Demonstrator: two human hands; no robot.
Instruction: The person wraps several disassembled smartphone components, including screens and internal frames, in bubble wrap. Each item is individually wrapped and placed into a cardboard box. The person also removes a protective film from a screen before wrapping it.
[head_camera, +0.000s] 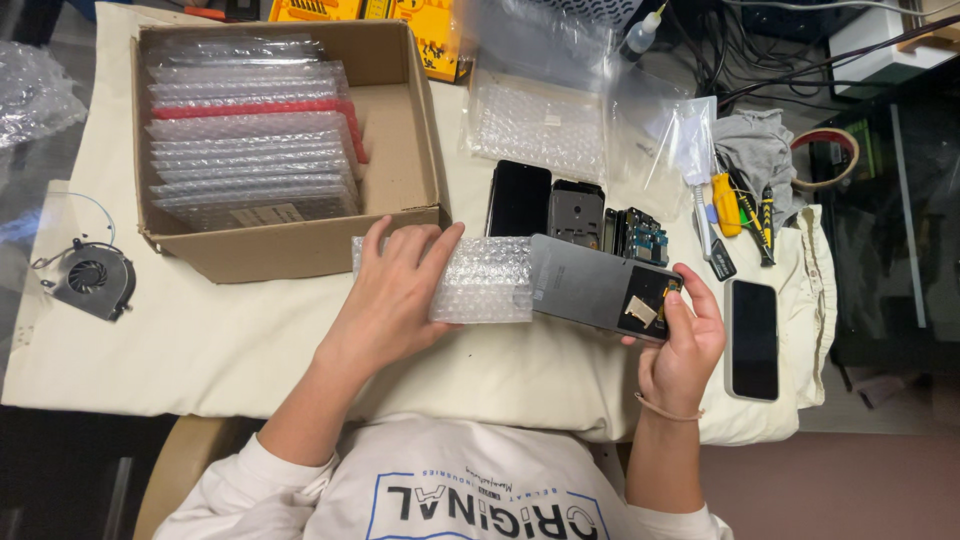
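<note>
My left hand (395, 285) grips a clear bubble-wrap sleeve (485, 280) at its left end. A grey phone screen panel (590, 285) with a small flex part at its right end sticks halfway out of the sleeve's right opening. My right hand (685, 335) holds that panel by its right end, thumb on the edge. Both hands hover over the cream cloth (200, 340) covering the table, just in front of the cardboard box (420, 130).
The open cardboard box holds several bubble-wrapped panels (250, 140) standing in a row. Phone parts (575, 210) lie behind the panel. A dark phone (752, 338) lies at the right, screwdrivers (735, 205) and a tape roll (830, 160) beyond it, a small fan (92, 280) at the left.
</note>
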